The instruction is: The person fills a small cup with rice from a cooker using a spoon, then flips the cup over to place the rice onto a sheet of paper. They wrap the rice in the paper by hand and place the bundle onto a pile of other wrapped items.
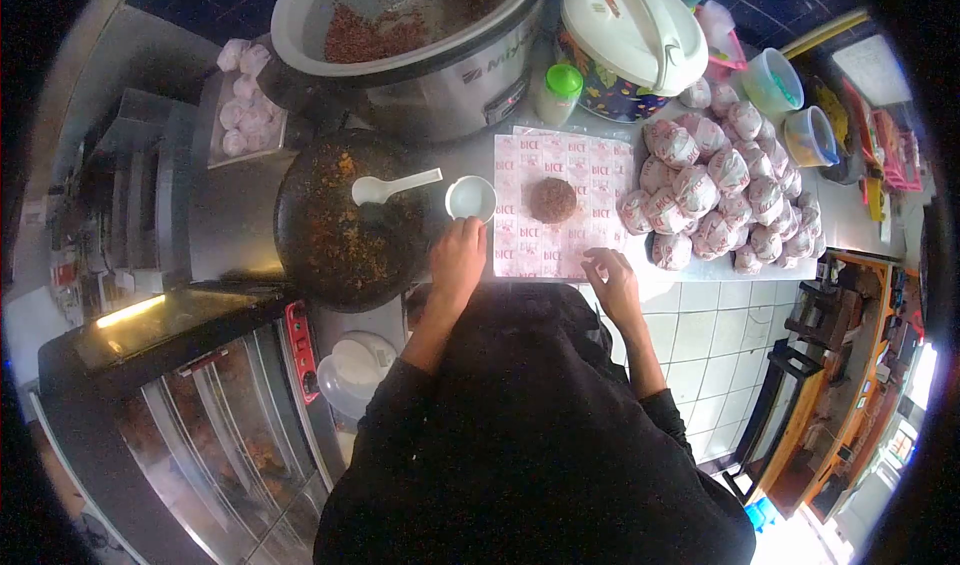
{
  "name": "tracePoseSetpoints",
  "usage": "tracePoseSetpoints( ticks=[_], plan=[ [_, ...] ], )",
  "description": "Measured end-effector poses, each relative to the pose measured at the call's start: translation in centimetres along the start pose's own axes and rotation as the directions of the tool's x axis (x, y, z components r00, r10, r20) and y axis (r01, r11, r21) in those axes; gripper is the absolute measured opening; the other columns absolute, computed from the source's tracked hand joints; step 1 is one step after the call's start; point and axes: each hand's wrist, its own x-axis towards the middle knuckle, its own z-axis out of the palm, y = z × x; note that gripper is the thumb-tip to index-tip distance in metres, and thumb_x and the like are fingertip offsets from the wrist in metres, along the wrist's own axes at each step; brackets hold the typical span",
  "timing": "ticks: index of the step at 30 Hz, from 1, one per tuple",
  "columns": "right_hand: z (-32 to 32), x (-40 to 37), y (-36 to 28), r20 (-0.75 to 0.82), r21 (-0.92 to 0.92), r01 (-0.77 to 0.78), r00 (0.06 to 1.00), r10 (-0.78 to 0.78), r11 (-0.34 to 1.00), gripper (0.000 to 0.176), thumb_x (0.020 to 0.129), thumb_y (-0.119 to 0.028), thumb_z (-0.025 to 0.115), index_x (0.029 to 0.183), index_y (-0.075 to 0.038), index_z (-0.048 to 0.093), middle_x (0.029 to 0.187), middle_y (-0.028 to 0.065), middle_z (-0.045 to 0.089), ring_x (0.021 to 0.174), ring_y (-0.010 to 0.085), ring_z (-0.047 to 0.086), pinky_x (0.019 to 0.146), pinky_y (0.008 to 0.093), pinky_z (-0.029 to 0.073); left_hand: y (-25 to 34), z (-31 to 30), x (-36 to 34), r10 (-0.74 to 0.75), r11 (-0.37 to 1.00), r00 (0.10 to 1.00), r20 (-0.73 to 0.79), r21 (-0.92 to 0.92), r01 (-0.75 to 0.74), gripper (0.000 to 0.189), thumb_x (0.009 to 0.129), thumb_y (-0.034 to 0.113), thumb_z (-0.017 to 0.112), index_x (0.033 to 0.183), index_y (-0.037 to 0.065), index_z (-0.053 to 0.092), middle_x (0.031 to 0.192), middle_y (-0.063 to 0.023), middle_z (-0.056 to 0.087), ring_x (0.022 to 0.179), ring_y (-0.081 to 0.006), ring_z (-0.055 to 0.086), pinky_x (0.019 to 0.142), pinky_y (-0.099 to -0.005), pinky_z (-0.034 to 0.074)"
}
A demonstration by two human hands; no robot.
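My left hand [459,262] is closed on the near rim of a small white bowl [470,200], just left of the wrapping paper. The printed pink-and-white paper [515,235] lies flat in front of me. On it sits a round mound of brownish-red rice [554,201]. Over the paper's near right edge is my right hand [612,277], its fingers loosely bent and apart, with nothing visible in them. A white spoon [395,186] rests across a dark round pan [310,220] holding scattered orange-brown crumbs.
Several wrapped balls [695,187] are piled on the right. Behind stand a large cooker [440,85] with reddish rice inside, a green-lidded jar [558,95] and a white-lidded patterned container [635,35]. More wrapped balls [240,115] sit on a left tray. A glass-fronted cabinet [200,405] stands lower left.
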Motion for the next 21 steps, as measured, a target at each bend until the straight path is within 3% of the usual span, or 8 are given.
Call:
tracePoseSetpoints(
  ticks=[3,5,6,8,14,21],
  plan=[
    [-0.7,-0.4,-0.2,0.021,0.015,-0.049,0.999,0.049,0.999,0.019,0.089,-0.011,0.073,0.107,-0.003,0.070,0.093,0.0127,0.070,0.081,0.0260,0.064,0.074,0.0387,0.051,0.6,-0.8,-1.2,0.070,0.990,0.996,0.054,-0.126,-0.063,0.019,0.089,0.016,0.073,0.101,0.007,0.061,0.095,-0.0129,0.067,0.086,-0.0345,0.068,0.075,-0.0457,0.056],
    [-0.8,-0.9,0.3,-0.010,0.028,-0.047,0.999,0.047,0.999,0.018,0.090,-0.012,0.072,0.106,-0.005,0.069,0.084,0.0102,0.068,0.079,0.0266,0.064,0.073,0.0399,0.052,0.7,-1.1,-2.5,0.216,0.932,0.961,0.173,-0.330,-0.150,0.029,0.087,0.016,0.074,0.113,0.007,0.065,0.111,-0.0147,0.068,0.106,-0.0354,0.065,0.093,-0.0455,0.054],
    [-0.9,-1.1,0.7,-0.009,0.031,-0.050,0.999,0.050,0.998,0.018,0.090,-0.012,0.072,0.106,-0.005,0.069,0.084,0.0102,0.068,0.079,0.0266,0.064,0.073,0.0399,0.052,0.5,-0.9,-2.8,0.216,0.933,0.960,0.177,-0.328,-0.150,0.029,0.087,0.016,0.074,0.113,0.007,0.065,0.111,-0.0147,0.068,0.106,-0.0354,0.065,0.093,-0.0455,0.054],
    [-1.0,-1.6,1.5,0.000,0.059,-0.033,0.999,0.033,0.998,0.017,0.090,-0.012,0.072,0.106,-0.005,0.069,0.084,0.0108,0.067,0.079,0.0264,0.064,0.073,0.0393,0.052,0.3,-0.3,-3.4,0.296,0.942,0.924,0.243,-0.235,-0.240,0.040,0.086,0.021,0.078,0.122,0.008,0.065,0.129,-0.0139,0.063,0.124,-0.0334,0.060,0.101,-0.0441,0.051],
    [-1.5,-3.2,3.3,-0.039,0.069,-0.072,0.996,0.075,0.995,0.018,0.090,-0.012,0.073,0.106,-0.004,0.070,0.083,0.0105,0.067,0.076,0.0246,0.063,0.071,0.0380,0.052,1.2,0.5,-2.6,0.442,0.894,0.874,0.201,-0.176,-0.412,0.045,0.084,0.023,0.080,0.123,0.007,0.067,0.132,-0.0110,0.063,0.130,-0.0311,0.056,0.105,-0.0440,0.050],
    [-2.0,-4.5,4.4,-0.084,0.100,-0.076,0.993,0.085,0.992,0.017,0.091,-0.012,0.072,0.106,-0.004,0.070,0.084,0.0105,0.068,0.072,0.0220,0.063,0.067,0.0358,0.052,2.4,1.8,-2.8,0.475,0.878,0.844,0.248,-0.192,-0.438,0.044,0.083,0.025,0.080,0.122,0.009,0.068,0.131,-0.0095,0.064,0.128,-0.0304,0.058,0.105,-0.0429,0.051]
  ],
)
